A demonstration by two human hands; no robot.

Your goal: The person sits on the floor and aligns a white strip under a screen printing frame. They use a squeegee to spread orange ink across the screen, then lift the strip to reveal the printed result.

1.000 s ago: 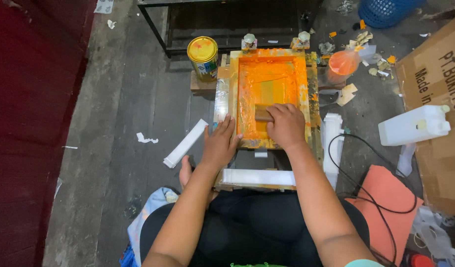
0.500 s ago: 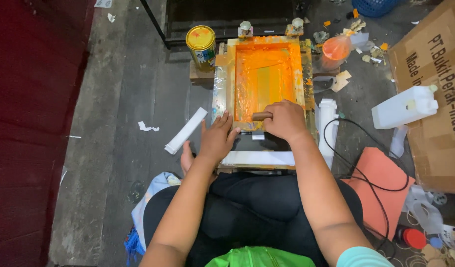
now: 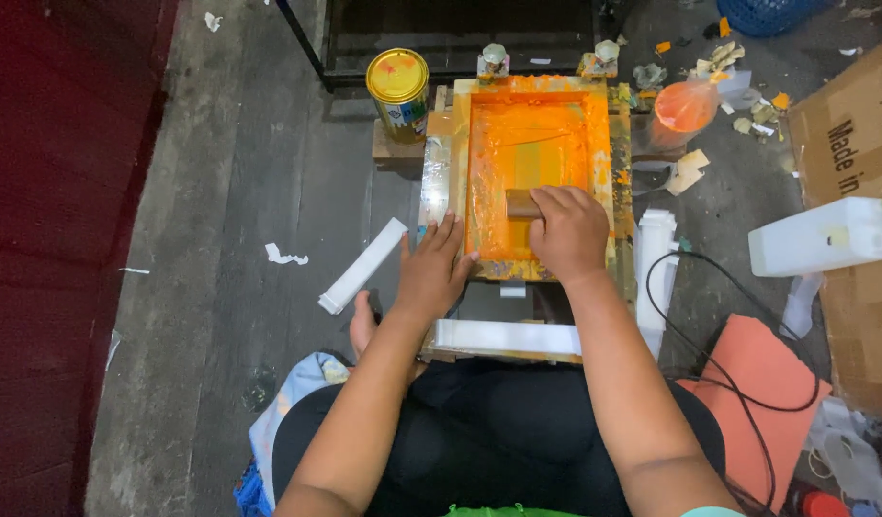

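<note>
light: soft, even, moderately bright, with no clear single source | shadows: weak, darkest at the black frame (image 3: 441, 38) at the top | glare: small shine on the yellow can lid (image 3: 397, 76) and on the wet orange ink (image 3: 527, 144) | focus: center sharp | edges: slightly bent by the wide lens, red wall (image 3: 48, 239) dim

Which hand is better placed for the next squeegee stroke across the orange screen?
Right. The right hand is wrapped over the squeegee inside the screen frame; the left hand lies flat on the frame's near left corner, likely steadying it.
</note>
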